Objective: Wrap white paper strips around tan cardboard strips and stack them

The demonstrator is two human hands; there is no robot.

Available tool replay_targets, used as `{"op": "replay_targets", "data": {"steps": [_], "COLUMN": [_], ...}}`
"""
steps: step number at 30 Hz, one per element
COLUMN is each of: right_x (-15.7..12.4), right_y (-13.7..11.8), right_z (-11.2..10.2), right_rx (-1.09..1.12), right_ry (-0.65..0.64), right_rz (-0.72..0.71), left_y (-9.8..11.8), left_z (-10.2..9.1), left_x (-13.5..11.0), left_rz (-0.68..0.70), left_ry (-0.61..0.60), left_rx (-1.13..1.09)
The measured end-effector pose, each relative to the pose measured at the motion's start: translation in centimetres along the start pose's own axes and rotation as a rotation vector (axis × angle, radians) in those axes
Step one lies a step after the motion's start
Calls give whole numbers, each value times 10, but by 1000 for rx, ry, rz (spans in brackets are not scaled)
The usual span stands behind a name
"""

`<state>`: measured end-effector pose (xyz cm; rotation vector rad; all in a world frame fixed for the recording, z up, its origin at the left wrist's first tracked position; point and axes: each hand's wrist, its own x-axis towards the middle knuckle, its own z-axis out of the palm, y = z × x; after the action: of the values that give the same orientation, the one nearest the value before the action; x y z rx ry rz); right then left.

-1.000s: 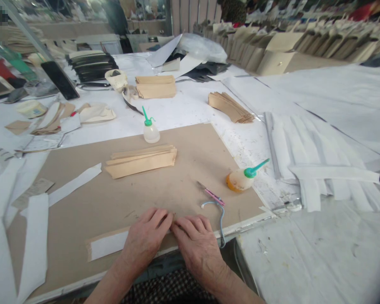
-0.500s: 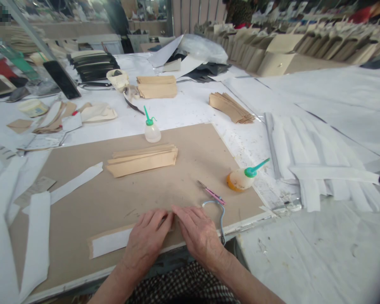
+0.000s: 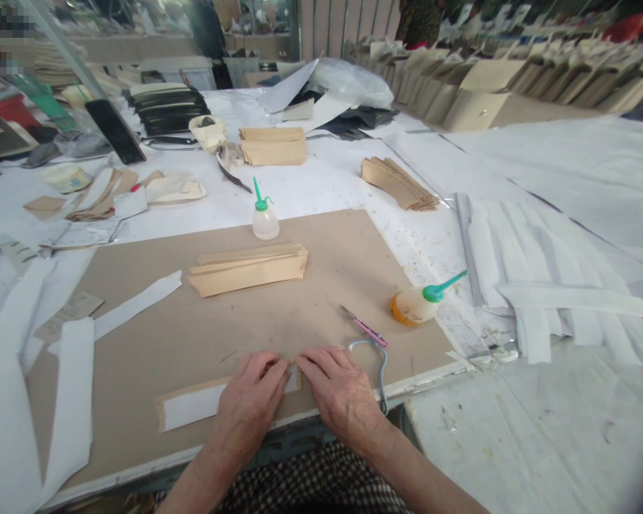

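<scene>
Working remotely through the head view, I have both hands over a tan strip (image 3: 160,415) faced with a white strip (image 3: 193,410), lying along the near edge of the brown board (image 3: 321,300). The left hand (image 3: 253,394) covers its middle, fingers curled; the right hand (image 3: 344,394) slants in at the right end, fingers straighter and bunched, tips just beside the left's. The contact itself is hidden beneath the fingers, so I cannot tell whether either hand is pinching the edge or only pressing. Tan shows as a narrow margin along the far side and left end; my judgement is that keeping this margin even matters most. To do it well, I would let the left hand bear down as the anchor and give the right only small, flat movements, since a sideways pull could skew the white layer or pucker the tan. Short, firm presses should serve better than one long drag. Elbow room on the right: the blue cord (image 3: 384,371) of the pink-handled tool (image 3: 372,333) lies near the right wrist and could snag; the amber-filled squeeze bottle (image 3: 415,307) sits farther off.
</scene>
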<state>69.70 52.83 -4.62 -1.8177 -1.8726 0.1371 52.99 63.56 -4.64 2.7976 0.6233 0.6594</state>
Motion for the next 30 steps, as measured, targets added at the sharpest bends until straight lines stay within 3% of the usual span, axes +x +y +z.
{"op": "replay_targets", "data": {"steps": [5, 14, 17, 22, 25, 30], "right_x": [0, 2, 2, -5, -13, -30], "right_y": [0, -5, -2, 4, 3, -3], "right_z": [3, 1, 2, -3, -8, -15], "right_rx": [-60, -93, -17, 256, 358, 369], "right_ry": [-4, -47, -22, 138, 170, 144], "right_rz": [3, 53, 76, 99, 128, 96], "left_y": [-3, 4, 5, 8, 13, 24], "left_z": [2, 0, 1, -2, -6, -12], "left_x": [-6, -10, -11, -16, -19, -32], "left_rz": [139, 188, 115, 47, 94, 251], "left_ry": [-38, -85, -110, -101, -115, -36], "left_rx": [132, 253, 169, 67, 82, 218]}}
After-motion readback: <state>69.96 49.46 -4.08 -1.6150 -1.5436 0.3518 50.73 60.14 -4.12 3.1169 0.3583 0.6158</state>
